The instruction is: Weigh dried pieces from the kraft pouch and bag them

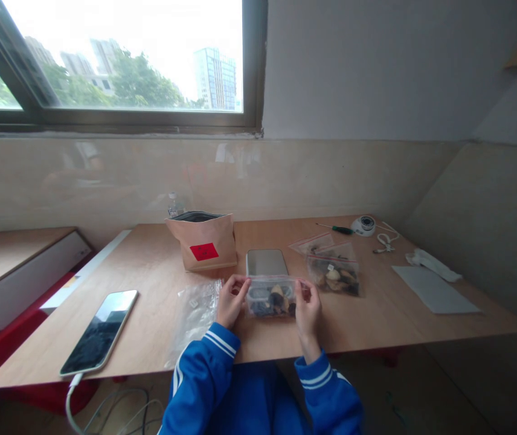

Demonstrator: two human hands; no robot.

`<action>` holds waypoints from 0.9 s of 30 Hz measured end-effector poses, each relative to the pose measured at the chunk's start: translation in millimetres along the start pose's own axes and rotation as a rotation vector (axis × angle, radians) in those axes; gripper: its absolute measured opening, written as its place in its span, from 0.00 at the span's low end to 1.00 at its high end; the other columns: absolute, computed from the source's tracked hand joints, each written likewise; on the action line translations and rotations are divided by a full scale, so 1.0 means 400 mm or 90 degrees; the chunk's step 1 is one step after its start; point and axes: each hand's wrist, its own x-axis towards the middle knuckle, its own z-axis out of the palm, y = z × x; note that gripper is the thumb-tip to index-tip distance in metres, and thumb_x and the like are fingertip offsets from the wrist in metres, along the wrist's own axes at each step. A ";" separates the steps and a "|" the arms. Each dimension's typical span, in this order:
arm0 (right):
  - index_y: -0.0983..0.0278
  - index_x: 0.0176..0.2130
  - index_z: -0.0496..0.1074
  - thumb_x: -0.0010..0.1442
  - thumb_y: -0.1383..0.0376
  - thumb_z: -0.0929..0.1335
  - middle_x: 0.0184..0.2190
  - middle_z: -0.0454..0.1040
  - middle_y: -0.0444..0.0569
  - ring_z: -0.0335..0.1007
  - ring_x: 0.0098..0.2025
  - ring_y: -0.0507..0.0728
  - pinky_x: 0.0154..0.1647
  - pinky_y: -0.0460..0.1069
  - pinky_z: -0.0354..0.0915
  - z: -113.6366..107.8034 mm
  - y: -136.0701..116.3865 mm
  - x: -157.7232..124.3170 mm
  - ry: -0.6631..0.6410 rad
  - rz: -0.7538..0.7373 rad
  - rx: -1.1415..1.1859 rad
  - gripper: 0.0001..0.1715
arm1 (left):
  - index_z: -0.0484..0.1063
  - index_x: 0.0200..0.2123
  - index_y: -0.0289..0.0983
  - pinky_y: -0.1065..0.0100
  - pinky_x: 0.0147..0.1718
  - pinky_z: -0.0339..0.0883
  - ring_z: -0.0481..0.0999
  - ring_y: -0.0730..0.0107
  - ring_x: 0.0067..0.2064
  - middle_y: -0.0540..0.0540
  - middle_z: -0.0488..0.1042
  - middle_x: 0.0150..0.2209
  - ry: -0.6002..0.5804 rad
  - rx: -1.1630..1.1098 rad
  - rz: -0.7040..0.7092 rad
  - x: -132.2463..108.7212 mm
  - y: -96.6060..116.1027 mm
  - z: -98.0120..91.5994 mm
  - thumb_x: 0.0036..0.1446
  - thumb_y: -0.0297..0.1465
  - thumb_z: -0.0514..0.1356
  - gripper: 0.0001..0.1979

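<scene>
Both hands, left hand (231, 301) and right hand (307, 308), pinch the top corners of a filled zip bag (271, 298) on the tabletop (159, 272), apparently sealing it; pressing along the strip seems next.

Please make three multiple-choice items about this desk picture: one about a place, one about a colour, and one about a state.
1. Where does the phone lie?
A. at the left of the desk
B. beside the screwdriver
C. on the windowsill

2. What colour is the label on the brown paper bag?
A. green
B. red
C. yellow

3. How is the small clear bag held?
A. by the left hand only
B. by nobody
C. by both hands at its top corners

Answers:
1 A: it lies near the left front edge.
2 B: the sticker is clearly red.
3 C: the left hand and the right hand each pinch one corner.
</scene>
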 end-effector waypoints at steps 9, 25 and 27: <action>0.66 0.37 0.72 0.56 0.52 0.67 0.32 0.74 0.51 0.67 0.32 0.55 0.35 0.50 0.64 -0.004 -0.010 -0.005 0.010 -0.041 -0.007 0.20 | 0.71 0.32 0.36 0.77 0.18 0.60 0.65 0.78 0.23 0.51 0.69 0.26 0.028 0.023 0.021 -0.002 0.010 0.002 0.52 0.43 0.61 0.15; 0.66 0.38 0.70 0.56 0.50 0.66 0.34 0.73 0.52 0.68 0.37 0.57 0.40 0.51 0.65 -0.002 -0.027 -0.007 0.011 -0.009 0.037 0.22 | 0.70 0.39 0.36 0.76 0.19 0.60 0.66 0.76 0.25 0.50 0.69 0.27 0.003 0.010 0.002 0.001 0.004 0.000 0.52 0.43 0.61 0.17; 0.66 0.38 0.70 0.56 0.50 0.66 0.34 0.73 0.52 0.68 0.36 0.57 0.40 0.50 0.64 -0.002 -0.026 -0.007 0.016 -0.004 0.039 0.22 | 0.70 0.35 0.36 0.76 0.18 0.59 0.66 0.76 0.24 0.51 0.68 0.25 0.011 0.012 0.007 0.001 0.002 0.000 0.53 0.43 0.61 0.15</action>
